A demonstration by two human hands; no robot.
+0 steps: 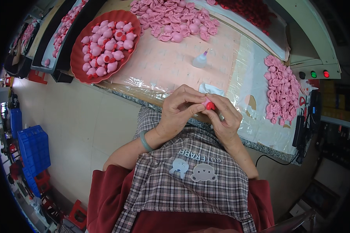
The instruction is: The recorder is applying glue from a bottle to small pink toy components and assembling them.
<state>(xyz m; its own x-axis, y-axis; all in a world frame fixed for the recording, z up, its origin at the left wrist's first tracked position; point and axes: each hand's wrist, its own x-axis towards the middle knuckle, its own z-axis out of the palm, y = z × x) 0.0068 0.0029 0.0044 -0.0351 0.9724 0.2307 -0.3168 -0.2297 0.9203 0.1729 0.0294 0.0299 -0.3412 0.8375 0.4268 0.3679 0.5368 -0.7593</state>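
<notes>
Between the fingertips of both hands is a small pink and red toy figure part [209, 105], held just over the table's front edge. My left hand [179, 110] pinches it from the left, and a pale green bangle circles that wrist. On the other side my right hand [224, 115] grips it with thumb and fingers. Part of the piece is hidden by the fingers. Right behind the hands lies a folded white cloth [211, 89]. Farther back stands a small translucent glue bottle [200, 60] with a thin needle tip.
A red scalloped bowl [77, 60] of pink and red figures sits at the left. Pink molded pieces [179, 21] are heaped at the back, with another pile [282, 91] at the right. Red parts [247, 13] fill a far tray. Cables and a black power strip [299, 130] lie at the right edge.
</notes>
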